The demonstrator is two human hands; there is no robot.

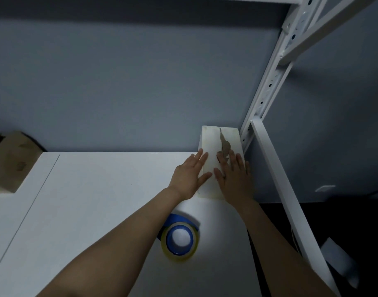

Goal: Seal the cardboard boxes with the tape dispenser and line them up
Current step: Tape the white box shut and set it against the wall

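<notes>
Surroundings: a white worktop runs back to a blue-grey wall. At its far left stands a brown cardboard box, cut off by the frame edge and well apart from the hands. On the right a white perforated rack upright rises from the rear corner. A white rail slopes down from it along the worktop's right edge. Beyond the rail the floor is dark, and a pale object there is too dim to identify.

Task items: a white-faced box sits at the rear right corner of the worktop. It is close to the wall and just beside the upright. A torn brown strip runs along the middle of its top. The tape dispenser is blue and carries a yellowish roll. It lies flat on the worktop nearer the person, between the two forearms. The left forearm covers its left edge.

Hands: the left hand lies flat against the box's left edge. Its fingers are straight and close together, and its thumb reaches across the top. The right hand presses flat on the top with fingers spread, covering the lower end of the torn strip. Neither hand grips anything.
</notes>
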